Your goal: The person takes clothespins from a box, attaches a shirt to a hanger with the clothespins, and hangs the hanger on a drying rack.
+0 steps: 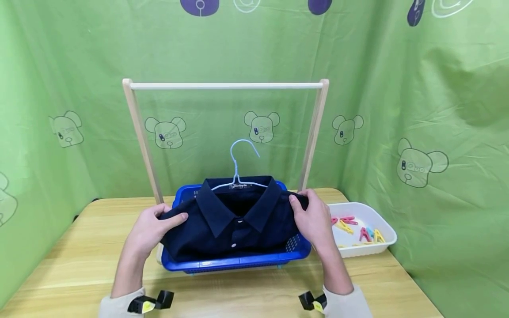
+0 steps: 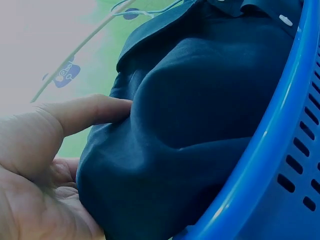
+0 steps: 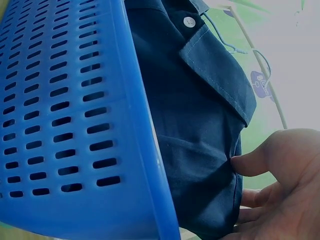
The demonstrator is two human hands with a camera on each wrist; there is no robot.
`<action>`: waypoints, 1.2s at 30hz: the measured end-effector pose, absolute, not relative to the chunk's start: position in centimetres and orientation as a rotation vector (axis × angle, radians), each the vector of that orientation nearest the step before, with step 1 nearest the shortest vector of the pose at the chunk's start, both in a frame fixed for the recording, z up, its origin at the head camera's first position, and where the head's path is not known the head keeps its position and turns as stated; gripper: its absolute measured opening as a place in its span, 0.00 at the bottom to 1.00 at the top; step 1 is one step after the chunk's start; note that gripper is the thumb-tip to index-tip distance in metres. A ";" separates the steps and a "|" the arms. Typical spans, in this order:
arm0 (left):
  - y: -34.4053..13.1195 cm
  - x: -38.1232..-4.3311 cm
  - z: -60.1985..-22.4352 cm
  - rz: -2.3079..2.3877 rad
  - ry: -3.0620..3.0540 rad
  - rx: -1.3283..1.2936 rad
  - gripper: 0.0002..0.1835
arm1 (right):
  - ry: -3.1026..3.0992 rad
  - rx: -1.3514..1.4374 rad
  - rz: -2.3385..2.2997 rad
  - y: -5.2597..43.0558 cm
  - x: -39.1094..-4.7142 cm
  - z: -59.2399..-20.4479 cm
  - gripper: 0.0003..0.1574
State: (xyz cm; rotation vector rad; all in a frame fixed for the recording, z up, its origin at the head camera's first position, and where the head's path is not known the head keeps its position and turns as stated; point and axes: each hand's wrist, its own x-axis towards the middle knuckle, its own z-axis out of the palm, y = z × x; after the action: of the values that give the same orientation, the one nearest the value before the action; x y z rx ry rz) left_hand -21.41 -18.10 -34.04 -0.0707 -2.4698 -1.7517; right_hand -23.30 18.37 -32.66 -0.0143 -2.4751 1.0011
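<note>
A dark navy collared shirt (image 1: 254, 234) with white buttons lies bunched in a blue plastic basket (image 1: 222, 264). Inside its collar sits a light blue wire hanger (image 1: 235, 168), hook upward. My left hand (image 1: 149, 229) pinches the shirt's left shoulder between thumb and fingers. At the opposite shoulder my right hand (image 1: 315, 218) pinches the cloth the same way. In the left wrist view the thumb presses into the dark fabric (image 2: 175, 115), with the fingers partly behind it. The right wrist view shows the other thumb on the shirt (image 3: 200, 130) beside the basket's slotted wall (image 3: 65, 125).
A wooden rack with a white crossbar (image 1: 226, 86) stands behind and around the basket. To the right, a white tray (image 1: 387, 227) holds several coloured clothespins (image 1: 365, 234). All this is on a wooden table (image 1: 79, 265), with green curtains (image 1: 222, 48) on the sides and back.
</note>
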 end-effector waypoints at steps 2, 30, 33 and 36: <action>-18.1 -21.4 -34.0 -1.752 -2.476 -0.067 0.22 | -2.475 -0.019 1.003 18.4 -23.3 -32.7 0.21; -18.1 -21.4 -33.9 -1.791 -2.461 0.031 0.21 | -2.469 0.022 1.002 19.8 -23.4 -32.8 0.26; -18.2 -21.4 -34.0 -1.797 -2.453 0.032 0.20 | -2.467 0.018 0.995 20.3 -23.4 -32.7 0.25; -18.3 -21.4 -34.0 -1.793 -2.444 0.025 0.20 | -2.468 0.009 0.988 20.9 -23.4 -32.6 0.25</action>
State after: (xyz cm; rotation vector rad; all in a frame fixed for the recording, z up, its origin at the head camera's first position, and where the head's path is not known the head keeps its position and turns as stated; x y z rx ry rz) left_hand -21.36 -18.28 -33.99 0.0252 -2.4437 -1.7925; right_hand -23.43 20.88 -32.64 0.0093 -2.4678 0.9881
